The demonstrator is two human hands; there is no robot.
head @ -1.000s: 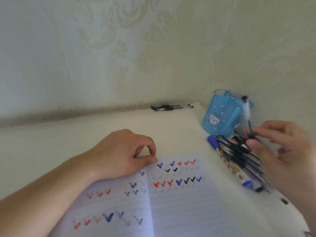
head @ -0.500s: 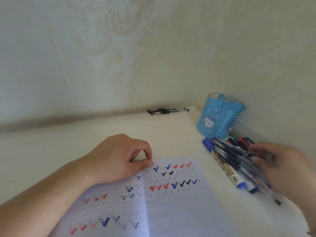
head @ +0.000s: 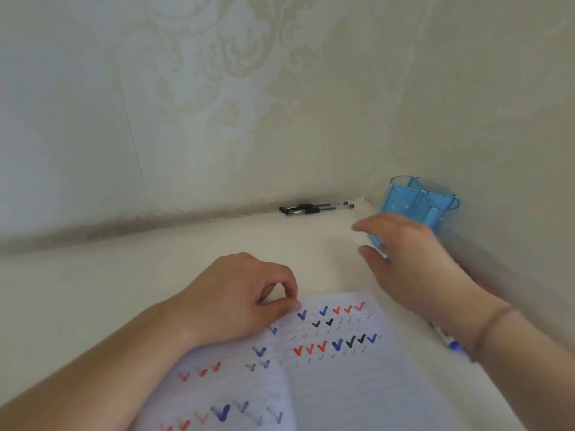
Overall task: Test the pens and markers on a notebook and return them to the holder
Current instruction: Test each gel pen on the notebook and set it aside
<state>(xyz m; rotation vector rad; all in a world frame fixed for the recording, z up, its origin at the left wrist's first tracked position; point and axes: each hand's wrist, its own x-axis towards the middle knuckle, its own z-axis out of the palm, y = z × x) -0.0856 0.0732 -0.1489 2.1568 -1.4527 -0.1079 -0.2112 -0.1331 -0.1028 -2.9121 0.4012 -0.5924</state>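
Right hand [head: 413, 262] has left the pen pile at 3 o'clock, where it was half a second ago, and now sits blurred in front of the translucent blue plastic pen holder with divided compartments [head: 420, 202] at 1 o'clock. A smeared streak runs from the palm back past the wrist; probably gripped pens, but blur hides them, so cannot tell what it holds. Its fingers [head: 370, 225] look spread and mostly straight, aimed at 10 o'clock, just in front of the holder's wall. Judgement: testing looks done, return-to-holder step underway.

Left hand [head: 236, 293] matches the earlier frames: loosely curled, thumb and forefinger tips pressing the top edge of the open lined notebook with red, blue and black tick marks [head: 336, 368], holding nothing else.

Blue-capped white marker [head: 451, 342] lies on the cream surface [head: 155, 275] at 3 o'clock under the right wrist. Two black pens [head: 314, 208] lie at 12 o'clock along the wall, well apart from the holder.
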